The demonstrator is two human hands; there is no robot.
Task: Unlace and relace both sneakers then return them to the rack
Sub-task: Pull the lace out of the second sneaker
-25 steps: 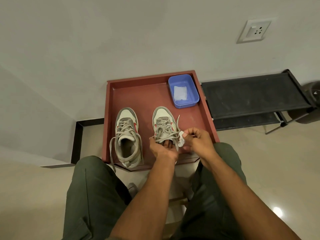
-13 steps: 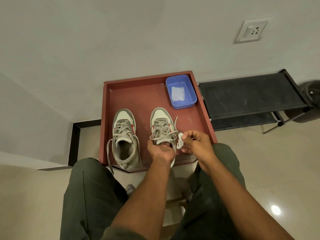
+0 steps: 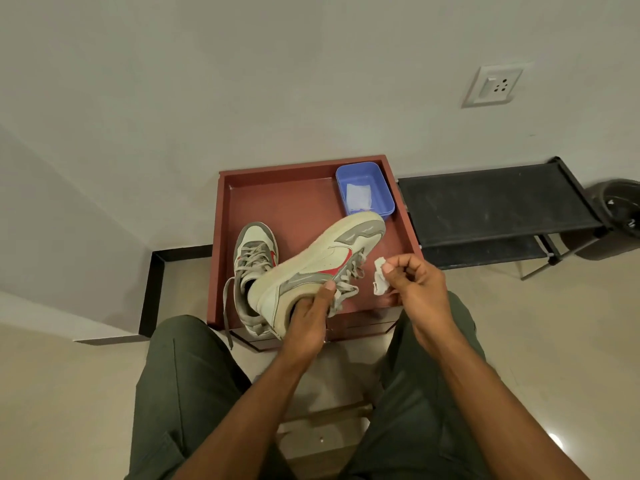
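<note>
My left hand (image 3: 306, 318) grips the cream-and-grey laced sneaker (image 3: 322, 268) at the heel, tipped on its side above the red-brown wooden tray (image 3: 294, 199). My right hand (image 3: 414, 280) pinches a small white wad (image 3: 380, 280). The other matching sneaker (image 3: 254, 258) stands upright in the tray.

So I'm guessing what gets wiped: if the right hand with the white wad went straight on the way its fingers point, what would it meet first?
Probably the laces of the tilted sneaker held by the left hand; the right hand pinches the white wad just beside them, though depth is unclear.
</note>
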